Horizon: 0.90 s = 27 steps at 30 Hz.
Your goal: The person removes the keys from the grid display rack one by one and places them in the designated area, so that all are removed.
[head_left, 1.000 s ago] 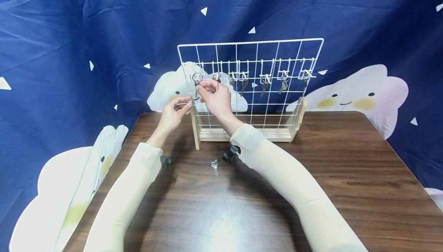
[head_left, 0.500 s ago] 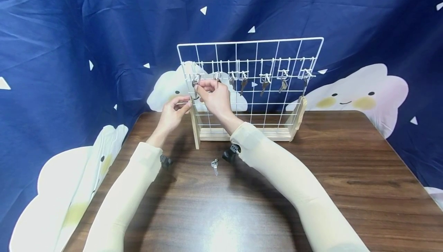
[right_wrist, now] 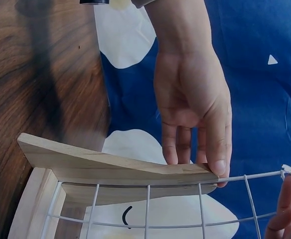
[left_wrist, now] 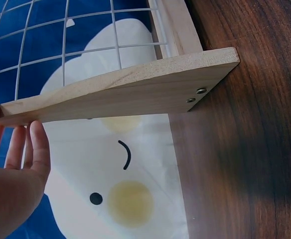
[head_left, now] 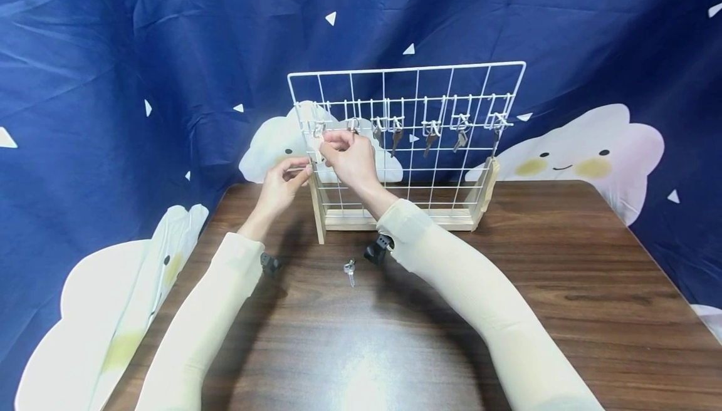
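A white wire grid rack (head_left: 417,170) on a wooden stand holds a row of hooks. At its leftmost hook, my right hand (head_left: 354,159) pinches a key with a ring (head_left: 319,128); the fingers partly hide it, and only fingers show at the edge of the right wrist view. My left hand (head_left: 280,187) holds the upper tip of the left wooden side post (left_wrist: 120,92), thumb on one face and fingers on the other. Several keys (head_left: 431,138) hang from hooks farther right. Another key (head_left: 350,272) lies on the table before the rack.
The dark wood-grain table (head_left: 536,298) carries the rack near its back edge. Behind it hangs a blue curtain (head_left: 225,35) with white clouds and triangles. The right wooden side post (head_left: 485,192) stands at the rack's far end.
At the left hook, the ring has turned from facing the head camera to nearly edge-on, against the hook. My right hand has shifted only slightly; the left hand stays on the post.
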{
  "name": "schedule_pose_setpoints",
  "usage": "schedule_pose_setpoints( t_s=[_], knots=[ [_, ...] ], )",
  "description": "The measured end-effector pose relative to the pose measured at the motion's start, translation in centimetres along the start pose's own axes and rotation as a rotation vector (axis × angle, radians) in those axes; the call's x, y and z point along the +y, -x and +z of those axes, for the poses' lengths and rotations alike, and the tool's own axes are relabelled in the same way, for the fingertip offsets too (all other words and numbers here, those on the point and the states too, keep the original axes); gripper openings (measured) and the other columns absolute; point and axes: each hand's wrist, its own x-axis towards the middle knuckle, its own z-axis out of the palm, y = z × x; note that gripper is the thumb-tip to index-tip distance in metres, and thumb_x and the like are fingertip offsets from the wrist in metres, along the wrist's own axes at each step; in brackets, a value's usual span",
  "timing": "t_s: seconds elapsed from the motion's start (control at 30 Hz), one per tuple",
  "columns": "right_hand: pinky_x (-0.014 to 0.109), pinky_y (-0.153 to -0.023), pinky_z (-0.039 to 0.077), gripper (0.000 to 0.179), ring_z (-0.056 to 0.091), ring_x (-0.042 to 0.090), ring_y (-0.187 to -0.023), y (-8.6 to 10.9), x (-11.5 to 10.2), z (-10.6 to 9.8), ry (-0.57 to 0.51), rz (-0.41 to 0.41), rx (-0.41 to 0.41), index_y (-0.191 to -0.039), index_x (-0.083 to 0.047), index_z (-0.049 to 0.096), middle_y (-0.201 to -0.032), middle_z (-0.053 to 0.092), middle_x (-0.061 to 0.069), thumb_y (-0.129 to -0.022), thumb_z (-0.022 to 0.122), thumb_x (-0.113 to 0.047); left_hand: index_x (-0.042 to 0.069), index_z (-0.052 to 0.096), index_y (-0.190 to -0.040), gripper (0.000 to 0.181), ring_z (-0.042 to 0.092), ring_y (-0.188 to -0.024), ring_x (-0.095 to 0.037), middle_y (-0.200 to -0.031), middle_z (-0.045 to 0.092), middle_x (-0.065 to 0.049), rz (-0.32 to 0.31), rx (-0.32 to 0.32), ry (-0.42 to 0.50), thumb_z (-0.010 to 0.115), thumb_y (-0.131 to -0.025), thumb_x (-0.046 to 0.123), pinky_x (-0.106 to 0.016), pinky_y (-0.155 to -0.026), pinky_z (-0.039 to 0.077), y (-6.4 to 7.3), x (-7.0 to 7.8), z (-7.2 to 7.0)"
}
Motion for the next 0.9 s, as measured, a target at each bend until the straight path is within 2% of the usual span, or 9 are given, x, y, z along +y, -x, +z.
schedule_pose_setpoints(
  t_s=[0.07, 0.17, 0.27, 0.4, 0.63, 0.77, 0.9],
  knots=[
    [0.017, -0.045, 0.044, 0.023, 0.068, 0.012, -0.06, 0.0, -0.1, 0.0, -0.005, 0.007, -0.004, -0.108, -0.012, 0.076, -0.091, 0.079, 0.008, -0.087, 0.071, -0.021, -0.007, 0.06, -0.128, 0.037, 0.067, -0.092, -0.006, -0.128, 0.062, -0.028, -0.007, -0.006, 0.004, 0.066, -0.096, 0.012, -0.016, -0.081, 0.062, 0.0, 0.0, 0.0],
    [0.017, -0.046, 0.044, 0.023, 0.065, 0.007, -0.058, 0.0, 0.0, 0.1, -0.014, 0.001, -0.006, -0.108, -0.011, 0.075, -0.091, 0.079, 0.009, -0.088, 0.073, -0.023, -0.009, 0.059, -0.128, 0.036, 0.067, -0.094, -0.011, -0.128, 0.061, -0.03, -0.015, -0.015, 0.005, 0.065, -0.096, 0.008, -0.016, -0.082, 0.061, 0.4, 1.0, 0.0],
    [0.016, -0.047, 0.045, 0.021, 0.063, 0.005, -0.056, -0.1, 0.0, 0.1, -0.022, -0.006, -0.001, -0.105, -0.009, 0.075, -0.089, 0.078, 0.01, -0.088, 0.073, -0.022, -0.01, 0.058, -0.128, 0.036, 0.067, -0.094, -0.011, -0.129, 0.061, -0.031, -0.02, -0.018, 0.005, 0.064, -0.096, 0.006, -0.016, -0.082, 0.062, 0.4, 1.0, 0.0],
    [0.016, -0.05, 0.049, 0.021, 0.063, 0.005, -0.056, -0.2, 0.1, 0.2, -0.03, -0.007, 0.0, -0.104, -0.009, 0.075, -0.089, 0.078, 0.01, -0.087, 0.074, -0.022, -0.007, 0.06, -0.128, 0.037, 0.066, -0.09, -0.005, -0.128, 0.062, -0.029, -0.01, -0.006, 0.013, 0.065, -0.096, 0.01, -0.017, -0.082, 0.062, 0.0, 0.0, 0.0],
    [0.017, -0.05, 0.051, 0.02, 0.065, 0.011, -0.057, -0.2, 0.0, 0.2, -0.017, -0.011, -0.003, -0.102, -0.01, 0.075, -0.089, 0.078, 0.01, -0.087, 0.074, -0.023, -0.005, 0.062, -0.125, 0.036, 0.067, -0.089, -0.002, -0.126, 0.064, -0.024, 0.014, 0.003, -0.008, 0.067, -0.096, 0.015, -0.02, -0.083, 0.063, 0.0, -0.1, 0.1],
    [0.017, -0.049, 0.049, 0.016, 0.062, 0.008, -0.054, -0.1, 0.0, 0.1, -0.016, -0.019, -0.002, -0.095, -0.007, 0.073, -0.087, 0.078, 0.011, -0.087, 0.075, -0.022, -0.005, 0.061, -0.126, 0.037, 0.067, -0.089, -0.002, -0.127, 0.063, -0.024, 0.013, 0.001, -0.015, 0.067, -0.096, 0.016, -0.023, -0.084, 0.063, 0.0, -0.1, 0.0],
    [0.016, -0.049, 0.048, 0.014, 0.06, 0.006, -0.053, 0.0, 0.1, 0.0, -0.034, -0.036, -0.004, -0.093, -0.007, 0.072, -0.085, 0.077, 0.011, -0.087, 0.075, -0.019, -0.005, 0.061, -0.126, 0.037, 0.067, -0.09, -0.003, -0.127, 0.063, -0.025, 0.004, -0.001, -0.007, 0.067, -0.096, 0.015, -0.018, -0.082, 0.062, 0.1, 0.0, 0.0]
  ],
)
